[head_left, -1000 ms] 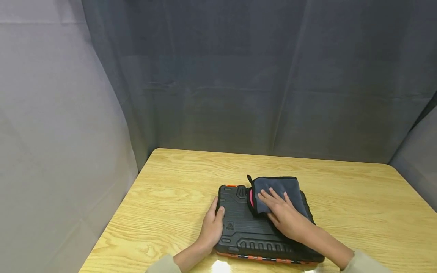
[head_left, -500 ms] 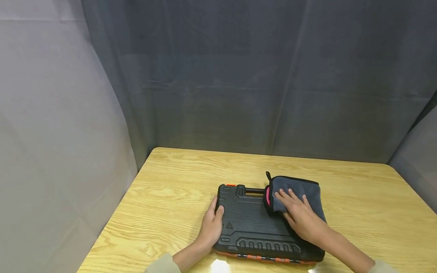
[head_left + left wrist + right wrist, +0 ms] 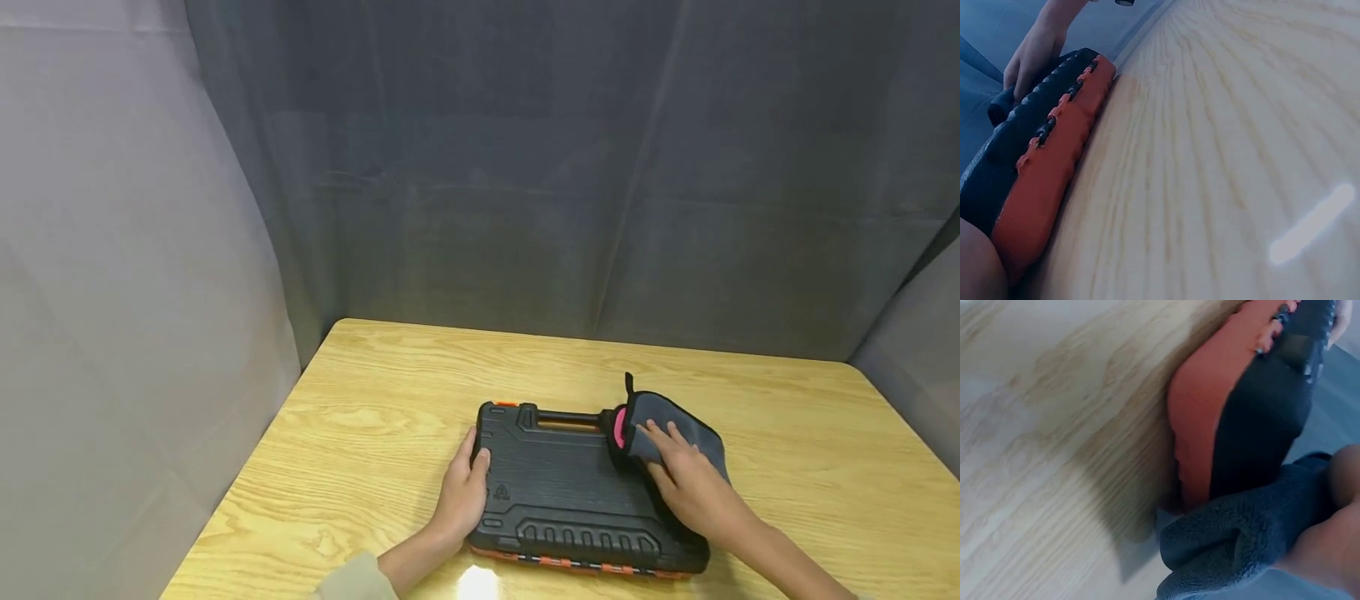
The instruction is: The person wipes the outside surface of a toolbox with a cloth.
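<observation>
A black hard plastic tool case (image 3: 562,475) with an orange lower half lies flat on the table, its handle on the far side. My left hand (image 3: 461,492) holds the case's left edge, thumb on top and fingers along the side. At the far right corner, my right hand (image 3: 693,483) presses a folded grey cleaning cloth (image 3: 678,417) with black edging and a pink inner side. Its fingers lie fairly straight on the cloth. In the right wrist view the plush cloth (image 3: 1235,537) hangs over the case's end.
The case stands on a light wood-grain table (image 3: 360,433), near its front edge. A dark grey curtain (image 3: 525,167) hangs behind, and a pale grey one (image 3: 135,292) closes off the left.
My right hand has slid the cloth rightward across the case to its far right corner, uncovering the handle. My left hand has stayed on the left edge.
</observation>
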A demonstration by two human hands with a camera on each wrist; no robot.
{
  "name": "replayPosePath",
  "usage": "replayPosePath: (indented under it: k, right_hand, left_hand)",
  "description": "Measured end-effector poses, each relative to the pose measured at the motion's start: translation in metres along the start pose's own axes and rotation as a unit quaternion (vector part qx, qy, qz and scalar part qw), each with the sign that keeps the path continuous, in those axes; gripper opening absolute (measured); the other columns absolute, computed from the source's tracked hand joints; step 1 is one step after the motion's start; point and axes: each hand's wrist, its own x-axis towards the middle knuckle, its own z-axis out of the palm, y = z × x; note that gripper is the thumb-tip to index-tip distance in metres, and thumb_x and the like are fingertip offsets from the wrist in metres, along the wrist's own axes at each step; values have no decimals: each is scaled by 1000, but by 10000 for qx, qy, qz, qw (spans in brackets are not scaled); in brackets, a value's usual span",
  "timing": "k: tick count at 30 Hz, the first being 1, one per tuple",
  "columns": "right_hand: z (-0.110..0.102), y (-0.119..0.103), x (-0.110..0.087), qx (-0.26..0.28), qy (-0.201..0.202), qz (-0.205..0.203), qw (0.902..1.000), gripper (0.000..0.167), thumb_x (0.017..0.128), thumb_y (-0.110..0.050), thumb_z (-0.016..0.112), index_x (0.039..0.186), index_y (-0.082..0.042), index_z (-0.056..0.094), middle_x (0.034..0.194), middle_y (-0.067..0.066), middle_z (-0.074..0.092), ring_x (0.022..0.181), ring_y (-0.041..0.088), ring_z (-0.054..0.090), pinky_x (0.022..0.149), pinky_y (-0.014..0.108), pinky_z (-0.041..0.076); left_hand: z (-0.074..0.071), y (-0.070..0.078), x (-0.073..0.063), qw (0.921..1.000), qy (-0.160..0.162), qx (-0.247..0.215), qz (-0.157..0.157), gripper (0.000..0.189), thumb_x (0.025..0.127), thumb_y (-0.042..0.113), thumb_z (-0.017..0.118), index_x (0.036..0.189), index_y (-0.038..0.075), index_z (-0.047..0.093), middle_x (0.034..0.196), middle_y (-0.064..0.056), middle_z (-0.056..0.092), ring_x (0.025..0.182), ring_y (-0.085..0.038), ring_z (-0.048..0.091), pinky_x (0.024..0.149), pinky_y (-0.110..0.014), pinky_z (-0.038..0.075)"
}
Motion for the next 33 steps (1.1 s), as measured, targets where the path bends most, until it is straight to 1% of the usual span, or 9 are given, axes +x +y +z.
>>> replayPosePath:
  k: [4,8,10,12,14,17,20,27,33]
  right_hand:
    - [-4,-9,4,405,174,56,9990,50,98,-3,59,144,12,44,142,36,44,135,54,33,99,77,26]
    - [-4,-26,8,783,300,22,9965,39,103,-9,56,139,4,52,113,24,65,98,34,64,82,50,51]
    - [-3,-34,11,943,281,15,9951,37,104,-13,55,139,1,53,103,14,67,80,21,58,67,36,45]
    - [-1,-42,15,1057,186,-14,9942,38,104,-13,54,141,-1,52,101,8,66,75,16,53,62,33,40]
    - [2,-49,18,1165,107,-96,9931,41,104,-12,54,144,-1,50,105,8,67,77,16,54,64,34,41]
    - [10,-60,23,1288,30,-298,9912,43,104,-11,54,146,-2,49,118,14,67,97,25,64,87,46,49]
    - [19,-70,27,1376,11,-425,9896,45,103,-10,56,147,-2,48,132,21,60,127,37,53,109,63,30]
    - [37,-95,38,1478,-148,-674,9866,49,101,-9,58,149,-5,47,148,19,47,142,37,33,113,65,16]
    - [47,-113,45,1872,-887,-1019,9730,51,104,-19,55,153,-10,42,158,13,33,147,37,19,113,68,4]
  left_hand:
    - [0,-2,2,10000,31,22,-75,58,110,22,37,158,-1,15,161,-21,21,147,-36,19,117,-54,17]
    - [1,-4,3,9998,101,174,-60,58,110,23,38,158,-1,17,160,-20,24,146,-36,21,116,-54,19]
    - [2,-3,3,9993,157,343,21,58,109,24,39,157,-2,19,160,-21,25,146,-37,21,116,-54,20]
    - [4,-2,2,9986,204,470,89,58,109,24,40,157,-3,21,160,-22,25,146,-37,22,115,-55,21]
    - [5,-2,2,9982,244,539,135,57,109,23,40,156,-3,22,159,-23,26,145,-38,23,115,-55,22]
    - [8,-2,1,9979,304,553,163,57,109,23,41,156,-4,23,158,-23,28,145,-38,25,115,-55,23]
    - [9,-4,1,9980,313,518,182,57,109,23,41,156,-4,24,158,-23,29,144,-38,26,114,-55,24]
    - [10,-7,4,9965,421,688,224,55,108,22,42,155,-4,27,154,-24,35,140,-37,36,111,-53,33]
    - [6,-7,3,9943,465,778,556,49,109,19,40,154,1,34,151,-20,43,139,-34,39,112,-52,32]
